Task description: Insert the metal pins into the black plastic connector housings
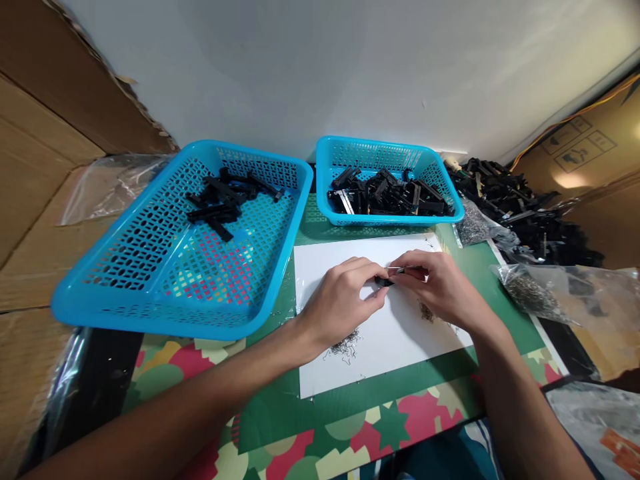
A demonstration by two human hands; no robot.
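Observation:
A small black part (384,281) is held between both hands above a white sheet (320,267). My left hand (345,293) pinches its left end with thumb and forefinger. My right hand (433,280) is closed at its right side, with a thin metallic piece (397,269) showing by the fingertips. Fingers cover most of the part. On the sheet, a pile of small metal wire pieces (345,347) lies below my left hand, and a brownish pile of small pieces (427,312) is partly hidden by my right hand.
A large blue basket (175,327) at left holds several black parts. Another blue basket (390,219) behind the sheet is filled with similar parts. At right are a heap of black parts (525,207) and plastic bags of small metal pieces (535,293). Cardboard (35,180) stands at left.

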